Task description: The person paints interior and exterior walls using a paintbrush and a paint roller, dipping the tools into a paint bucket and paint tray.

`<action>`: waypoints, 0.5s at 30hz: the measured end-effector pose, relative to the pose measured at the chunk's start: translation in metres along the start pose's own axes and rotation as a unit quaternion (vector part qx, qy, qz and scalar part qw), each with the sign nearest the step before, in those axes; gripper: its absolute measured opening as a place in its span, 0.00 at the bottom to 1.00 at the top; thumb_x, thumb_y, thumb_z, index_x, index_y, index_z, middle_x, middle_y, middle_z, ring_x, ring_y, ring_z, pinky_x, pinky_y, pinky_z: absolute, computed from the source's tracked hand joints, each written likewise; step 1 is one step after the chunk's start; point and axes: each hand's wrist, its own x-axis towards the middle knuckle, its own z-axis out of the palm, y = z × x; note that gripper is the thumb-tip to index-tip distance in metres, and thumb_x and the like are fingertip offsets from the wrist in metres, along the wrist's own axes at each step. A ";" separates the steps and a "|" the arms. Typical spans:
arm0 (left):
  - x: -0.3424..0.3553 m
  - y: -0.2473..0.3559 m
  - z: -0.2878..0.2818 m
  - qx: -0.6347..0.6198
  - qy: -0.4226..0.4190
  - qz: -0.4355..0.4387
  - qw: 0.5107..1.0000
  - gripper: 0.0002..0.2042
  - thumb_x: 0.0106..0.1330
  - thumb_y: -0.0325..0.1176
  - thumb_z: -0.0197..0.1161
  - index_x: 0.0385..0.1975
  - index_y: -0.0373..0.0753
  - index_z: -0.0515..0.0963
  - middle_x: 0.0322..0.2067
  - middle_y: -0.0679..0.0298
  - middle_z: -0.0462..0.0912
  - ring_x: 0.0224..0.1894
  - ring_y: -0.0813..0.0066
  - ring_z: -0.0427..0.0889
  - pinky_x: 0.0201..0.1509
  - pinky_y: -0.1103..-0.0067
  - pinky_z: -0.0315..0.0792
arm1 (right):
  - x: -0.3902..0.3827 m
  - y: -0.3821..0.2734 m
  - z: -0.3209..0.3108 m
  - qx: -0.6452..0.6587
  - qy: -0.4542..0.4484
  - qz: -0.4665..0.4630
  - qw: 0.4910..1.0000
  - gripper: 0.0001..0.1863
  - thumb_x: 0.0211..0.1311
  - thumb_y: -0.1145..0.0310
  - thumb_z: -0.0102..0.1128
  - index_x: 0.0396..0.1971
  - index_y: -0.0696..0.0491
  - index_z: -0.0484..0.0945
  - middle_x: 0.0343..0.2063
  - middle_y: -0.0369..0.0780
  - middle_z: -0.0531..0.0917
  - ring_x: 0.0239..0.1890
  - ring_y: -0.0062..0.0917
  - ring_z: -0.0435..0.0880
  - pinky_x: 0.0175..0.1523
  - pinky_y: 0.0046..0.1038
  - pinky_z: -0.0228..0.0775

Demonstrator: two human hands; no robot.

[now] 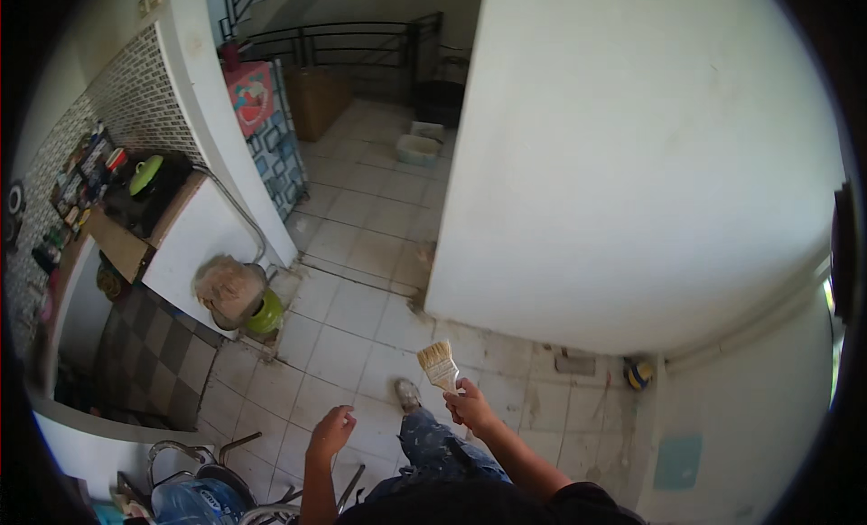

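My right hand (468, 407) grips a flat paintbrush (440, 364) by its handle. The brush's wide, pale bristles point up and away from me, over the tiled floor. To the left, my left hand (331, 430) hangs in the air with nothing visible in it, its fingers loosely bent and a little apart. Below the brush, one shoe (407, 395) of mine and paint-spotted blue jeans (435, 445) show. A large white wall (623, 173) rises ahead and to the right, apart from the bristles.
At the left are a kitchen counter with a stove (144, 195) and a green gas cylinder (266, 314) under a brown cloth (228, 285). Metal-framed chairs (194, 457) and a blue water bottle (194, 501) stand near left. A ball (638, 374) lies right; a container (418, 149) sits farther off.
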 end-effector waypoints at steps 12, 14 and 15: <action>0.246 -0.036 -0.146 0.012 0.095 -0.086 0.992 0.16 0.62 0.37 0.62 0.49 0.39 0.75 0.38 0.54 0.83 0.43 0.56 0.81 0.48 0.67 0.75 | 0.288 -0.279 0.143 0.000 -0.087 -0.069 0.994 0.12 0.62 0.70 0.59 0.40 0.55 0.66 0.17 0.35 0.73 0.13 0.19 0.70 0.17 0.24 0.62; 0.296 -0.065 -0.158 0.010 0.087 -0.108 0.990 0.17 0.62 0.37 0.62 0.49 0.39 0.75 0.38 0.53 0.83 0.43 0.55 0.82 0.48 0.67 0.75 | 0.338 -0.309 0.165 0.003 -0.085 -0.067 0.994 0.12 0.62 0.70 0.59 0.40 0.55 0.66 0.17 0.35 0.73 0.13 0.19 0.70 0.17 0.24 0.62; 0.320 -0.082 -0.165 0.011 0.074 -0.132 0.988 0.17 0.62 0.37 0.63 0.48 0.39 0.75 0.38 0.53 0.83 0.43 0.55 0.82 0.48 0.66 0.75 | 0.365 -0.318 0.179 0.010 -0.081 -0.061 0.995 0.12 0.62 0.71 0.59 0.40 0.55 0.66 0.17 0.36 0.73 0.13 0.20 0.70 0.17 0.25 0.62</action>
